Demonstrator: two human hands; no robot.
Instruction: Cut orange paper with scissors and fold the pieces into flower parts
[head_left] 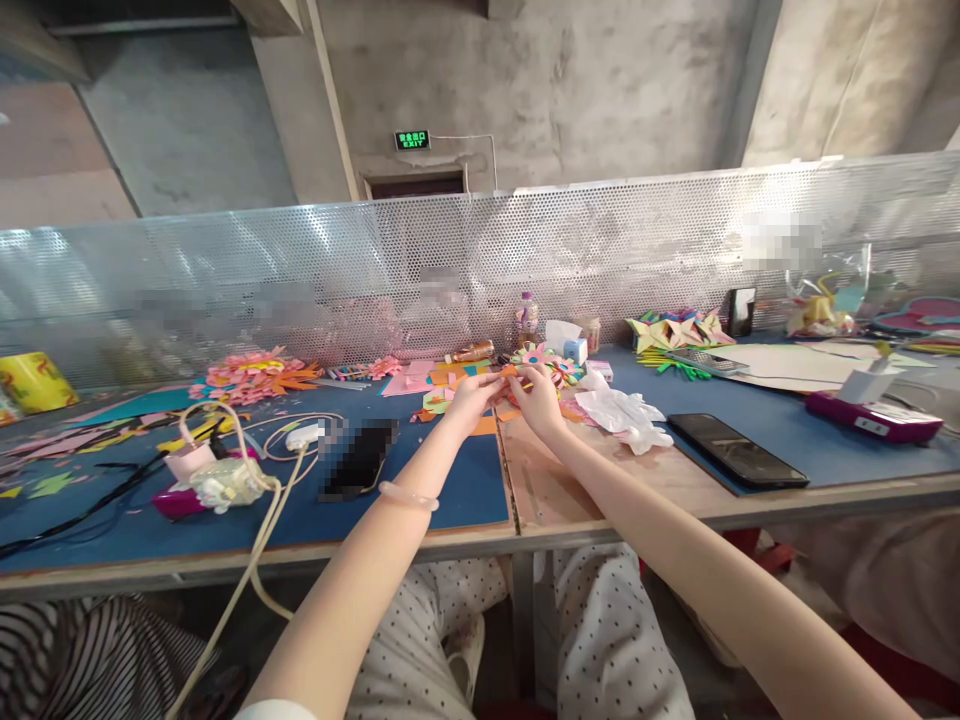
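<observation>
Both my arms reach out over the table. My left hand (472, 393) and my right hand (535, 392) meet above the table seam, fingers pinched on a small orange paper piece (510, 371) held between them. A pale bangle (407, 494) sits on my left wrist. Just behind the hands lies a pink and teal paper flower (541, 357) among orange and pink paper sheets (442, 378). Crumpled white paper (619, 413) lies right of my right hand.
A black phone (736, 450) lies at right, another dark phone (360, 458) at left beside a white charger and cables (300, 436). Paper flowers (255, 376), folded stars (675, 330), a bottle (526, 318), a purple tape dispenser (874, 415) and a perforated metal screen (480, 260) stand behind.
</observation>
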